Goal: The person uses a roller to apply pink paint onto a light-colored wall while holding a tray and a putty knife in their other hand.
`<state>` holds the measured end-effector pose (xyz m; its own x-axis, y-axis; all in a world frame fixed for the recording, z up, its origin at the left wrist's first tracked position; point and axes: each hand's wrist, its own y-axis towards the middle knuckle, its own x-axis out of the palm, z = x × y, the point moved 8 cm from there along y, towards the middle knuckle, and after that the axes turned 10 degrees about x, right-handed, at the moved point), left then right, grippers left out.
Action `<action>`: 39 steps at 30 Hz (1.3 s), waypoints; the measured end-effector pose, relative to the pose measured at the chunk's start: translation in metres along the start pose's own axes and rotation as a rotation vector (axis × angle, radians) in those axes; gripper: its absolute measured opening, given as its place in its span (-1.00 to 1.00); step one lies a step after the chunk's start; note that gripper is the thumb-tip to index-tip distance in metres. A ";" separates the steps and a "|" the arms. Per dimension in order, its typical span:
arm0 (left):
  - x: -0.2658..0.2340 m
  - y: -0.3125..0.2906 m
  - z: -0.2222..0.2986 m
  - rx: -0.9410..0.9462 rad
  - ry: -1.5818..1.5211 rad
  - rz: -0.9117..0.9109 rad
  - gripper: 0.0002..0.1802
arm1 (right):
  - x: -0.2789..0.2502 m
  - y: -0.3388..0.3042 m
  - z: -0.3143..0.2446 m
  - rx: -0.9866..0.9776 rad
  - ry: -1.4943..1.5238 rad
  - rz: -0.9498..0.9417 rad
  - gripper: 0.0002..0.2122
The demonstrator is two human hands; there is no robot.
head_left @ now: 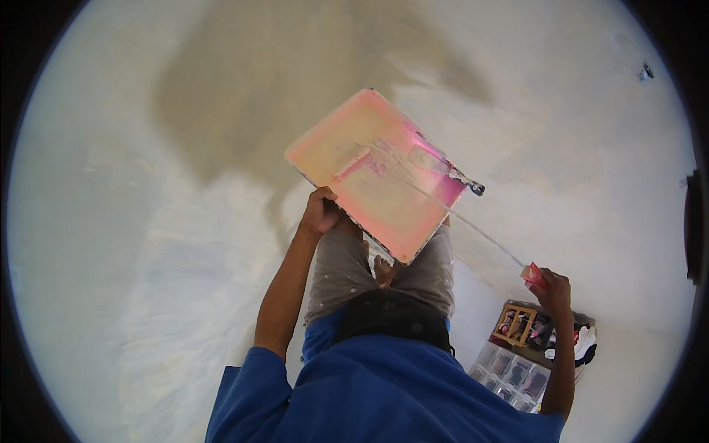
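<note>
My left hand grips the near edge of a flat pink and yellow paint tray and holds it tilted out in front of me. My right hand is closed on the red grip of a paint roller with a long thin metal rod. The rod slants up and left across the tray, and the whitish roller sleeve rests on the tray's surface. A flat pale tool with a dark end lies along the tray's right rim. My paint-spattered grey trousers and a bare foot show below the tray.
A white painted surface fills the view, with a large grey-brown unpainted patch at upper centre. At lower right stand clear plastic drawer boxes, a small wooden rack and black and white cloth.
</note>
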<state>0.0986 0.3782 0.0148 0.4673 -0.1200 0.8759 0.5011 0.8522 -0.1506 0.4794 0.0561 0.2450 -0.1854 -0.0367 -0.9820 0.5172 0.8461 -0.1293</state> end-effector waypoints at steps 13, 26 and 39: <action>0.001 -0.004 -0.005 -0.020 0.013 0.039 -0.42 | -0.036 -0.084 0.073 0.205 0.094 -0.107 -0.71; -0.016 0.003 -0.004 0.023 0.050 0.036 -0.44 | -0.022 -0.064 0.032 0.069 0.155 0.085 -0.71; 0.008 0.000 -0.014 -0.026 0.041 0.048 -0.65 | -0.014 -0.074 0.041 0.175 0.185 0.067 -0.75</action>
<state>0.1129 0.3702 0.0156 0.5203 -0.1003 0.8481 0.4957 0.8442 -0.2042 0.4776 -0.0278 0.2626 -0.2875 0.1281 -0.9492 0.6671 0.7379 -0.1025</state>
